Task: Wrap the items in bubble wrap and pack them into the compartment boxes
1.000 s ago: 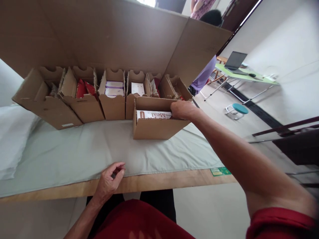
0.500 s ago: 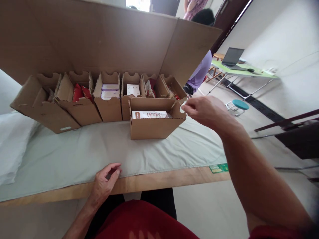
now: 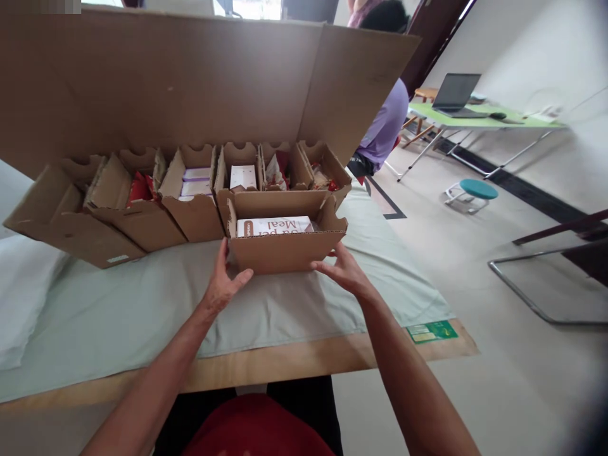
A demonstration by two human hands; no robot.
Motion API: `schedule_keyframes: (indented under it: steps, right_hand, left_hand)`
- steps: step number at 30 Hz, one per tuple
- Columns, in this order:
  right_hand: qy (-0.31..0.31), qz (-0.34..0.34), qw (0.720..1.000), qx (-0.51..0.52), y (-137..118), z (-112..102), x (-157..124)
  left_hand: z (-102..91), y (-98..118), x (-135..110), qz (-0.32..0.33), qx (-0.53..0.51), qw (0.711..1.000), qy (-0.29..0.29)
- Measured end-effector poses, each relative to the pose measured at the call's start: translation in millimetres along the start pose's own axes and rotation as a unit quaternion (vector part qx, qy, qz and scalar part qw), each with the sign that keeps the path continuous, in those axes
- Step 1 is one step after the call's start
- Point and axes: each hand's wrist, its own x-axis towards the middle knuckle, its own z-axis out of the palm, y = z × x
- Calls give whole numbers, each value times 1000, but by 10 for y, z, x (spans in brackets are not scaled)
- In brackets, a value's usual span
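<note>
A long open cardboard box (image 3: pixel 289 254) stands on the cloth, with a white carton (image 3: pixel 274 226) printed "Meal" lying inside it. My left hand (image 3: pixel 225 278) cups the box's left end, thumb along the lower front and fingers round the side. At the opposite end, my right hand (image 3: pixel 344 269) grips the lower corner, its thumb on the front face and its fingers partly hidden behind. Close behind it several similar boxes form a row, among them one with red packets (image 3: pixel 141 189), one with purple-edged cartons (image 3: pixel 196 183) and one with a white carton (image 3: pixel 243 177).
A tall cardboard panel (image 3: pixel 190 82) rises behind the row. White sheeting (image 3: pixel 28 297) lies at the left, and a green card (image 3: pixel 432 332) at the front right edge. Beyond are a person in purple (image 3: pixel 387 130), a laptop table (image 3: pixel 489 120) and a teal stool (image 3: pixel 477 189).
My right hand has come down from the top of the box's right end to its lower corner. My left hand has moved from the table's front edge up to the box's left end.
</note>
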Motion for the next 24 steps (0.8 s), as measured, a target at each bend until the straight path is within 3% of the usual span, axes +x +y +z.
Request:
schedule_keyframes:
  steps: [5,10,13,17,21,24]
  right_hand:
    - [62,-5,997,38,-11,196,119]
    - [75,-6,997,24,-132,237,-72]
    - [81,-11,997,14,-258,258,-293]
    - [74,-25,996,49,-481,467,-563]
    - [78,-21,994,74,-638,694,-717]
    - [102,3,993,57,-658,662,-844]
  left_hand:
    - [312,71,139,43,-59,997,4]
    - [408,144,-55,37,-60,997,36]
    - [324,171,-338,22,-51,998,43]
    - [43,196,-682,6,-14,997,75]
    - [-204,268,-777,17,-12,995,93]
    - [-196,333,-817,30,-28,995,87]
